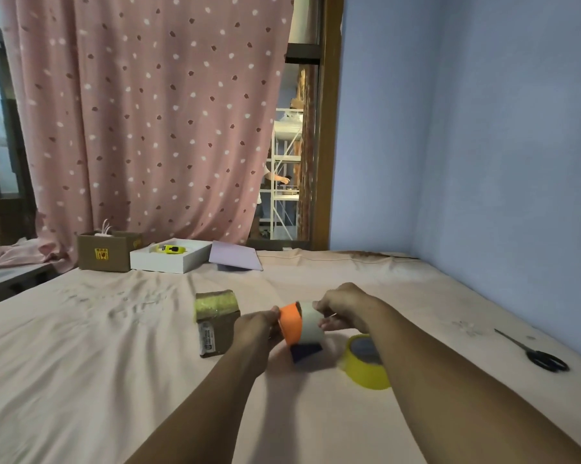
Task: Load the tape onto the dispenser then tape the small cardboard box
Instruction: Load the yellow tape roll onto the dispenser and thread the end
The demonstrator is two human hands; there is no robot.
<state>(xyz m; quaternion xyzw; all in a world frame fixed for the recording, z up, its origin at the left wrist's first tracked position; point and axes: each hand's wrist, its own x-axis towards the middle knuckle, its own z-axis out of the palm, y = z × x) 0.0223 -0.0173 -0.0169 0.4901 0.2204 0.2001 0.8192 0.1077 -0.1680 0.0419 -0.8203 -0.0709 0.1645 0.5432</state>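
Note:
I hold an orange and grey tape dispenser [300, 324] with a dark blue part underneath, just above the pink cloth. My left hand [257, 324] grips its orange left side. My right hand [341, 308] grips its grey right side from above. A yellow tape roll [366, 363] lies on the cloth just right of the dispenser, partly hidden by my right forearm. The small cardboard box [215, 321], with yellowish tape across its top, stands just left of my left hand.
Black scissors [536, 353] lie at the right near the blue wall. At the far edge stand a brown carton [106, 251], a white tray [168, 259] holding a yellow tool, and a lilac lid [235, 256]. A pink curtain hangs behind.

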